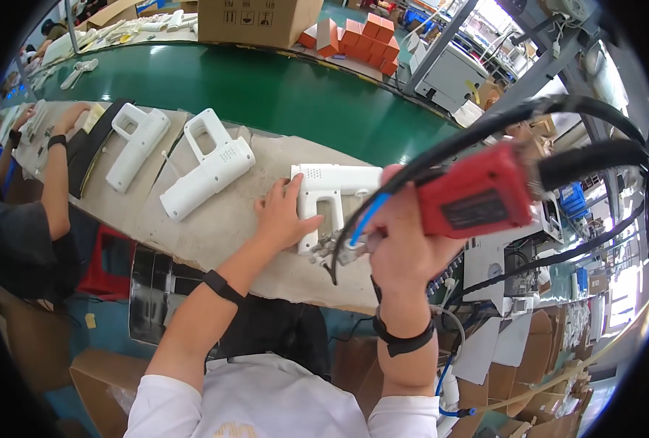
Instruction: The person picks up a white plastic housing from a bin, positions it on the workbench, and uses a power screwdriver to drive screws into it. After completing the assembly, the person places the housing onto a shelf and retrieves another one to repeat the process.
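The left hand (281, 215) is spread, its thumb and fingertips against a white gun-shaped plastic housing (335, 177) lying on the cardboard-topped surface (200, 244). The right hand (412, 252) is wrapped around a red corded power tool (474, 191), its metal front end by the housing's grip; whether they touch is unclear. Two similar housings, a nearer one (215, 179) and a farther one (136, 155), lie to the left.
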A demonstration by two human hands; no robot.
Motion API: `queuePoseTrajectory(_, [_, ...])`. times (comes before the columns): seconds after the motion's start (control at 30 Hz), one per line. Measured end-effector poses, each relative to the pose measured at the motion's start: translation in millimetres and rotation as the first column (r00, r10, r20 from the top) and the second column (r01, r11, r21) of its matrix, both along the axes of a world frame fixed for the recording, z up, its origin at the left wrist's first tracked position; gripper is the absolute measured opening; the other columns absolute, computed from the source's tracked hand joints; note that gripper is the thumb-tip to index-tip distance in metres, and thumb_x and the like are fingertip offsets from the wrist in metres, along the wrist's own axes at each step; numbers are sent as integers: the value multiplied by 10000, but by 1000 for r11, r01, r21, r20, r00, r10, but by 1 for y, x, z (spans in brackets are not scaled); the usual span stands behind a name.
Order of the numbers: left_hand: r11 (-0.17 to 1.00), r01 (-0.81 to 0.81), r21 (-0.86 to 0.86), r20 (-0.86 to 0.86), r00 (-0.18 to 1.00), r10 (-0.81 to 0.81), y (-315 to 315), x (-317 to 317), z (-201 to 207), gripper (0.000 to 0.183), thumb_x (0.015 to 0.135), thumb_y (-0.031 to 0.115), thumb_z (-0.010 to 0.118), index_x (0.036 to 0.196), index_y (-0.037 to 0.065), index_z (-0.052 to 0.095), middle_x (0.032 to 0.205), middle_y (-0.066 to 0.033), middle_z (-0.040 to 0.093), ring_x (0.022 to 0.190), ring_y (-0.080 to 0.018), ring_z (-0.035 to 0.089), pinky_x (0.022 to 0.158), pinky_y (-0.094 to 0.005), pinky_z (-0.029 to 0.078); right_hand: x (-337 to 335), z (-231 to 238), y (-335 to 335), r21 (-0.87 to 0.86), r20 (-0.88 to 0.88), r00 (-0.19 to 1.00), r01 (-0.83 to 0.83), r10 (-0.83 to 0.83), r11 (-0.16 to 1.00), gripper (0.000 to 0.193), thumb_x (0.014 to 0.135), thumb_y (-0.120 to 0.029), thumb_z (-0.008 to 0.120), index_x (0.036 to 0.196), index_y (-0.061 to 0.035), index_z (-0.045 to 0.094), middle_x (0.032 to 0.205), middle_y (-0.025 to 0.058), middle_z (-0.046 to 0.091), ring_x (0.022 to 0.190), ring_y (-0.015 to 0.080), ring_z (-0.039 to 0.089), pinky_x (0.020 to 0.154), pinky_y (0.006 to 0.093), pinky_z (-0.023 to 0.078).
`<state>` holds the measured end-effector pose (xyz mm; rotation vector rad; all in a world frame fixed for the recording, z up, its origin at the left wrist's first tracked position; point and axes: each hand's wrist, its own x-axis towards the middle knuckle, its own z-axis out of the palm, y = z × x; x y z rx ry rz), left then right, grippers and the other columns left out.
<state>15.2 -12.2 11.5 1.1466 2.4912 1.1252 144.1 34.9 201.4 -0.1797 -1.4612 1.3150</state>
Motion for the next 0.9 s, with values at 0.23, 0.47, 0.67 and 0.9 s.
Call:
queuePoseTrajectory(0.23, [999, 8, -44, 59, 998, -5, 1, -5, 3, 921, 693, 531, 695, 1438, 124, 335, 1381, -218, 380, 1281, -347, 373, 1012, -544, 244, -22, -21, 1, 69, 120, 993, 10, -18, 998, 126, 863, -34, 628, 932, 56, 573, 642, 68, 585, 447, 103, 511, 406, 231, 385])
queuePoseTrajectory(0.47, [994, -12, -104, -110, 994, 0, 4, 4, -11, 884, 738, 525, 668, 1458, 154, 316, 1394, -218, 375, 1236, -373, 442, 974, -581, 297, -36, -82, 3, -102, 191, 980, 71, -50, 992, 155, 819, -31, 610, 928, 54, 540, 657, 68, 581, 451, 102, 516, 415, 217, 398])
queuePoseTrajectory(0.67, [991, -1, 132, 140, 990, -17, -6, 6, -8, 881, 712, 305, 716, 1457, 112, 288, 1424, -277, 305, 1260, -428, 407, 1033, -428, 384, -21, -38, 8, -174, 11, 985, 170, -171, 970, 151, 874, -76, 629, 995, -17, 560, 703, 10, 565, 504, 79, 482, 442, 227, 365])
queuePoseTrajectory(0.9, [970, 13, 244, 195, 979, -62, -97, -9, 9, 867, 682, 222, 722, 1444, 120, 322, 1384, -199, 417, 1205, -344, 482, 1002, -397, 411, 25, -15, 16, 309, 32, 843, 503, -537, 807, 423, 880, -119, 608, 1233, 16, 418, 1110, 104, 511, 865, 150, 522, 674, 253, 443])
